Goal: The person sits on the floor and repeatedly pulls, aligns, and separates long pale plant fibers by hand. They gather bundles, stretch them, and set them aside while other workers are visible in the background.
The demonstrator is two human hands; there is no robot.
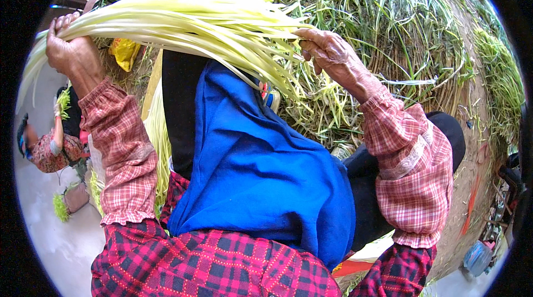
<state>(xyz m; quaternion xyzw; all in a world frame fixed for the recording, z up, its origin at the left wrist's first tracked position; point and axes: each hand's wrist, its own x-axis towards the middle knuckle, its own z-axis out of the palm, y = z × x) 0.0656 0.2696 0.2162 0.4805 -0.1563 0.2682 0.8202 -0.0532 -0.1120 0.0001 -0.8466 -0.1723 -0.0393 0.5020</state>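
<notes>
A long bundle of pale yellow leaves (pixel 179 15), which look like blanched chives, stretches across the upper part of the view. My left hand (pixel 75 47) is closed around its left end, and the stalk ends hang down past the fist. At the right end, my right hand (pixel 329 55) has its fingers bent against the leaf tips. Its thumb is mostly hidden, so a firm pinch cannot be made out. Below the bundle, a blue cloth (pixel 266 172) covers my lap between dark trouser legs.
A large heap of green and dry leaves (pixel 395 26) lies beyond my knees. More pale leaves (pixel 156 130) lie by my left leg. A yellow bag (pixel 125 53) rests on the ground. Another person (pixel 58 145) holds greens at far left. A plastic container (pixel 478 257) stands lower right.
</notes>
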